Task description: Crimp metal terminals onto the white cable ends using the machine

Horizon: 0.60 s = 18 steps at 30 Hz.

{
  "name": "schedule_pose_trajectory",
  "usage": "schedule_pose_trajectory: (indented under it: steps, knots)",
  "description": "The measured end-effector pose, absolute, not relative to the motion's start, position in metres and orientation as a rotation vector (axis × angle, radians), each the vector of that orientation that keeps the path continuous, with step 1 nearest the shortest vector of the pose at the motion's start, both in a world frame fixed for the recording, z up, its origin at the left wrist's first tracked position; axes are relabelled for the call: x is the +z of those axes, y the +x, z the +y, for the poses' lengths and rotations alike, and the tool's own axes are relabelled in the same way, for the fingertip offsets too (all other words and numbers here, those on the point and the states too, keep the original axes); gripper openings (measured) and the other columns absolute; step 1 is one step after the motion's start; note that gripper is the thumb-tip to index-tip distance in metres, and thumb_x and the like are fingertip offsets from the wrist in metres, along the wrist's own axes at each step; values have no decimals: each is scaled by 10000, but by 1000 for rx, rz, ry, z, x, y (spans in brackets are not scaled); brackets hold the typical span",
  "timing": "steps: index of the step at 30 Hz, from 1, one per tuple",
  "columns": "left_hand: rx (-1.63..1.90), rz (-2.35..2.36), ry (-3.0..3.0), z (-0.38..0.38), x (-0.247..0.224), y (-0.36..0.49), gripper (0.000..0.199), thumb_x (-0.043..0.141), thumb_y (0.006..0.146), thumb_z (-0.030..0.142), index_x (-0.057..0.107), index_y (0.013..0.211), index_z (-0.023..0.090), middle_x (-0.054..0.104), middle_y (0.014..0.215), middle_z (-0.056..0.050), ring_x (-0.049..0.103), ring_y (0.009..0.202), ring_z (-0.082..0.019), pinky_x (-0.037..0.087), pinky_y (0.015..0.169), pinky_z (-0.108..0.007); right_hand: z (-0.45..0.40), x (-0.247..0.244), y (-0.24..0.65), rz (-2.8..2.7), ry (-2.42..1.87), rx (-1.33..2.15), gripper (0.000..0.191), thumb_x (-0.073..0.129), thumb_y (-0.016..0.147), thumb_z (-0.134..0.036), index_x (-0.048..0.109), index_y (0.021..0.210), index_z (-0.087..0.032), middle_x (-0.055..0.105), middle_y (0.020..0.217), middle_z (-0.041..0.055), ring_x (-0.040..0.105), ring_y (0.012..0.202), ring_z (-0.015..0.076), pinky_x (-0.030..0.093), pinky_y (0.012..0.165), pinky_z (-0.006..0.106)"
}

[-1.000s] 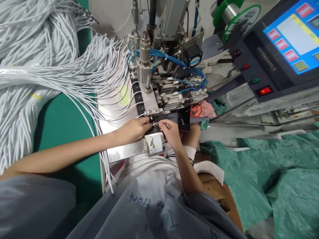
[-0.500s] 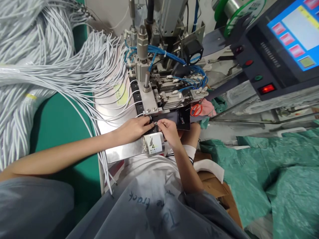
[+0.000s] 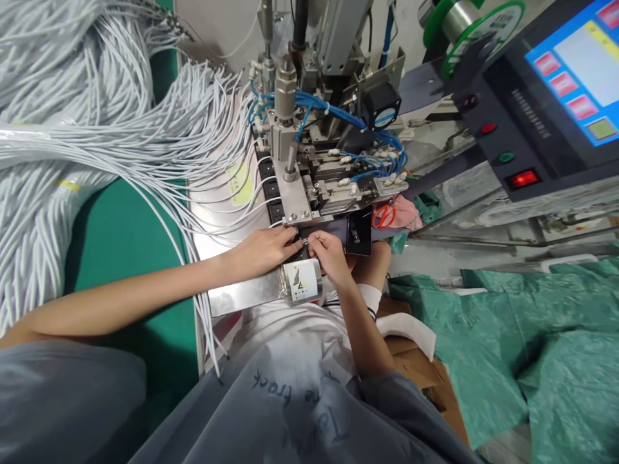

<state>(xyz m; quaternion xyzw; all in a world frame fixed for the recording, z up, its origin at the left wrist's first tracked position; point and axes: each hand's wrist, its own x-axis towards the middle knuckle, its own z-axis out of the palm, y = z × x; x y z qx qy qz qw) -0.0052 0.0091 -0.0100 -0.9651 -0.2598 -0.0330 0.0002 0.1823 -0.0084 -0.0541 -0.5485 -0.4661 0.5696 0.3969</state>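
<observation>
At the front end of the wire machine [image 3: 293,200], my two hands meet over a dark row of fixture blocks. My left hand [image 3: 264,250] reaches in from the left, its fingers bent together over the blocks; what lies under the fingertips is hidden. Thumb and forefinger of my right hand [image 3: 329,252] pinch a small silvery metal piece [image 3: 305,241], probably a connector, beside my left fingertips. White cables [image 3: 227,225] run from the left into the blocks. Just below my hands is a metal cylinder with a white label [image 3: 302,281].
A big pile of white cables [image 3: 97,77] covers the left side on a green surface [image 3: 120,238]. A black tray [image 3: 358,240] with small parts and red-handled scissors [image 3: 384,216] lie to the right. A control panel with screen [image 3: 580,77] and a green-rimmed wire spool [image 3: 483,32] stand upper right.
The whole view has shifted slightly, so the machine appears a little further right. Both hands stay together at the blocks, the right still pinching the small metal piece.
</observation>
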Motion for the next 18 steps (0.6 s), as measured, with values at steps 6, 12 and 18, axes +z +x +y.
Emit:
schedule_pose_trajectory:
  steps: [6,12,18]
  knots:
    - [-37,-836,-3003,5,-1,-3,393,438,848,97,502,1235,94,534,933,-117,554,842,-214,451,591,-280,-9,-56,181,-1209,-1315,1512,254,498,783,-385,420,626,-200,340,522,-73,299,463,76,246,456,214]
    - [114,-991,-2926,-4,16,-4,130,503,791,78,610,721,102,555,730,-90,564,653,-204,399,530,-311,-7,-65,180,-1285,-1317,1411,285,500,785,-429,404,632,-208,296,547,-68,274,492,85,236,462,213]
    - [161,-1123,-2824,-11,25,-5,144,478,793,61,614,775,105,576,748,-104,578,656,-219,296,449,-285,-9,-53,182,-1302,-1418,1202,264,465,798,-375,409,601,-208,331,544,-50,332,520,102,288,492,225]
